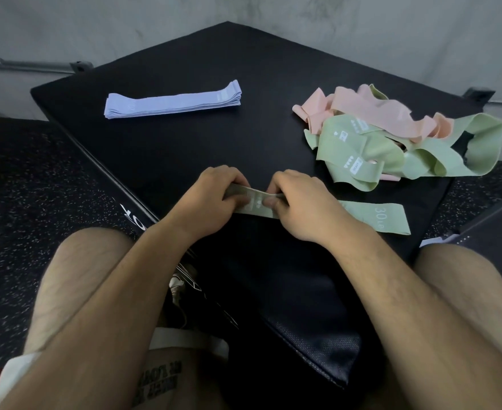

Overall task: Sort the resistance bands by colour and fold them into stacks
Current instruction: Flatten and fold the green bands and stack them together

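A green resistance band (374, 216) lies flat along the near edge of the black padded box (214, 143). My left hand (211, 193) grips its left end with curled fingers, and my right hand (297, 199) pinches the same band just to the right. A neat stack of purple bands (172, 100) sits at the far left of the box. At the far right lies a tangled heap of pink bands (377, 110) over green bands (362, 149).
The box stands in a corner against a grey wall (273, 13). Speckled dark rubber floor (22, 173) lies to the left and right. My bare knees flank the box's near corner. A dark object (492, 220) sits at the right edge.
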